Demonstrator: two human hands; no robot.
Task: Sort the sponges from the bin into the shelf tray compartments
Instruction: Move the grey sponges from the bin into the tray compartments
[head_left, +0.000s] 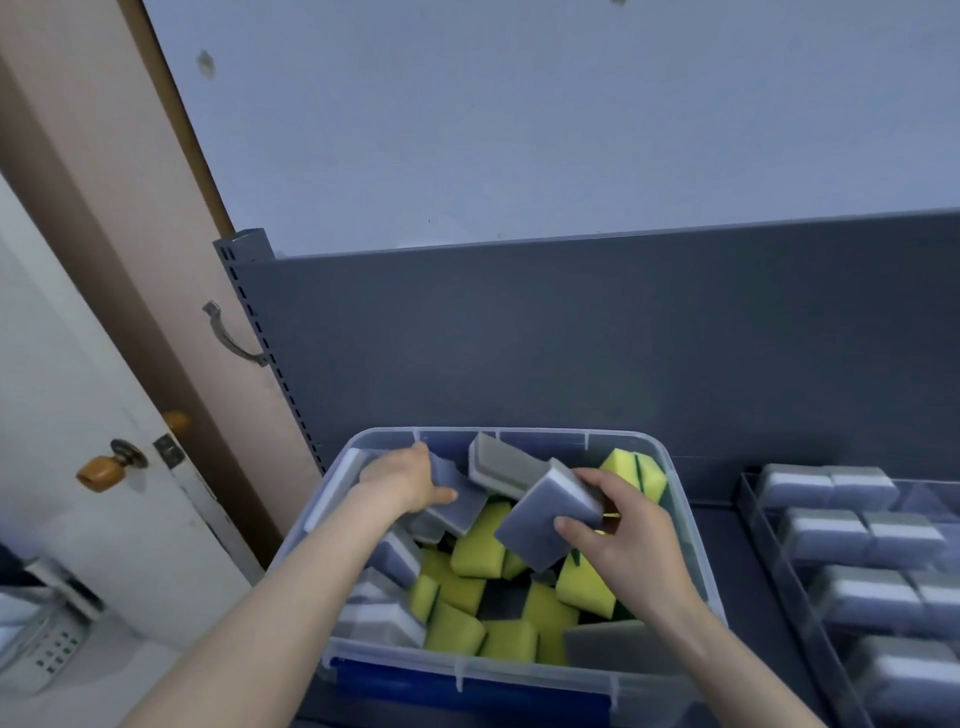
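A clear plastic bin (685, 525) on the shelf holds several grey-and-white sponges and several yellow-green sponges (478, 556). My right hand (628, 540) grips a grey-and-white sponge (545, 525), lifted a little above the pile at the bin's middle. My left hand (405, 478) reaches into the bin's far left corner and holds another grey sponge (457, 506) with the thumb on top. A third grey sponge (504, 467) leans against the far wall between the hands. The shelf tray (763, 530) at the right holds rows of grey-and-white sponges (826, 535).
The dark grey shelf back panel (571, 338) rises behind the bin. A white door with a brown knob (98, 470) stands at the left. A grey device with buttons (47, 649) lies at the lower left. A blue strip (467, 686) shows under the bin's front.
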